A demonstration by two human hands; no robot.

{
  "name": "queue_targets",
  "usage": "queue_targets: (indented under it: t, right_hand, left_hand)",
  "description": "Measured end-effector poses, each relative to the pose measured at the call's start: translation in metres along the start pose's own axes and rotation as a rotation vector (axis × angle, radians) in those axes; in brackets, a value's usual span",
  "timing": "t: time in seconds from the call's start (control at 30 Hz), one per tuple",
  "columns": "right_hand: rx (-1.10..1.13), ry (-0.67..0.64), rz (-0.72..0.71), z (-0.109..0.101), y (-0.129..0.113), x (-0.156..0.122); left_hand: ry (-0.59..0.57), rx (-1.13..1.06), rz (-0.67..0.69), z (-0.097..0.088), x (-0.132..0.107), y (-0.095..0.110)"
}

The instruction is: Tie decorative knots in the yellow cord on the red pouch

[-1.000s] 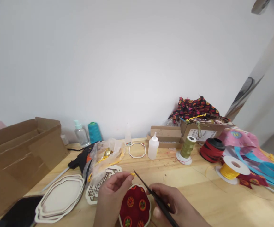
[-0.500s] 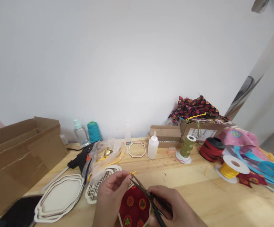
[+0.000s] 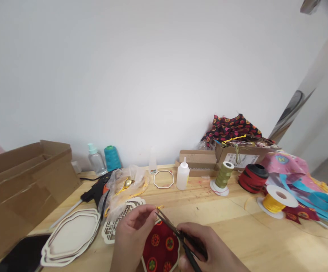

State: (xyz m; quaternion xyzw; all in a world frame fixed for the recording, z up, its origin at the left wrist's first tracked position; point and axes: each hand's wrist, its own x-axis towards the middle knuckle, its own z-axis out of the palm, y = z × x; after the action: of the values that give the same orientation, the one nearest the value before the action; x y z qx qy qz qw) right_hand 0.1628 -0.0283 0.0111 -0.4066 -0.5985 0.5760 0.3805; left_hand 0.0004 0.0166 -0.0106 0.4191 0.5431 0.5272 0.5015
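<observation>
On the wooden table (image 3: 223, 217), the large things stand as they stood one second ago; the change is near the person's two hands. The right hand (image 3: 206, 243) has its fingers bent around the handles of the scissors, with a gap between the handles. The left hand (image 3: 134, 236) pinches with thumb and forefinger, with no gap seen between the tips. Below and between the hands lies the red patterned panel (image 3: 161, 245). The black scissors (image 3: 179, 235), whose blades looked together a second ago, now have them slightly parted, pointing at the left fingertips. The yellow cord (image 3: 160, 207) sticks out from this pinch; whether it is between the blades, one cannot tell. It seems the blades are set for the cord, very near to the skin.

For moving, the bare wood to the right is the widest room. At the left, the pale lattice pieces (image 3: 110, 226) are just beside the left hand. Ahead, the white bottle (image 3: 183, 178) stands apart, upright.
</observation>
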Motion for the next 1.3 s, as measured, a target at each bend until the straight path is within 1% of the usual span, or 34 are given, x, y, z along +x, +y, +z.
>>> queue_targets:
  t: [0.23, 0.43, 0.53, 0.63, 0.67, 0.73, 0.83, 0.9, 0.97, 1.03, 1.13, 1.2, 1.23, 1.3]
  right_hand:
    - [0.029, -0.004, 0.019, 0.0, 0.002, 0.0]
    - [-0.02, 0.068, -0.007, -0.001, 0.006, -0.001]
    - [-0.019, 0.054, -0.009, -0.001, 0.005, -0.001]
    - [-0.041, 0.011, 0.012, -0.003, -0.001, -0.003]
    - [-0.079, 0.01, 0.025, -0.006, -0.002, -0.004]
    - [-0.22, 0.065, 0.043, -0.016, -0.004, -0.007]
    - [-0.549, 0.213, 0.012, -0.04, 0.0, -0.011]
    - [-0.795, 0.272, 0.026, -0.057, 0.006, -0.012]
    - [-1.003, 0.288, 0.078, -0.07, 0.012, -0.012]
    - [-1.11, 0.261, 0.116, -0.078, 0.016, -0.012]
    - [-1.177, 0.211, 0.116, -0.081, 0.013, -0.013]
    - [-1.215, 0.237, 0.083, -0.075, 0.006, -0.012]
    - [-1.206, 0.263, 0.041, -0.07, 0.002, -0.01]
    - [-1.092, 0.301, -0.085, -0.054, -0.004, -0.005]
  left_hand:
    - [-0.064, 0.018, 0.028, -0.003, 0.003, -0.004]
    - [-0.102, 0.0, 0.02, -0.005, 0.004, -0.007]
    - [-0.113, -0.02, -0.002, -0.005, 0.004, -0.006]
    - [-0.115, -0.056, -0.054, -0.004, 0.003, -0.003]
    - [-0.108, -0.078, -0.08, -0.003, 0.002, -0.002]
    - [-0.1, -0.134, -0.148, -0.002, 0.002, 0.0]
    - [-0.105, -0.259, -0.245, 0.0, 0.002, 0.001]
    - [-0.095, -0.356, -0.289, 0.001, 0.003, 0.001]
    - [-0.085, -0.435, -0.319, 0.001, 0.004, 0.001]
    - [-0.099, -0.478, -0.341, 0.001, 0.003, 0.001]
    - [-0.134, -0.488, -0.355, 0.001, 0.002, 0.002]
    - [-0.141, -0.482, -0.356, 0.001, 0.0, 0.004]
    - [-0.148, -0.479, -0.356, 0.002, -0.001, 0.004]
    - [-0.17, -0.481, -0.352, 0.002, -0.001, 0.003]
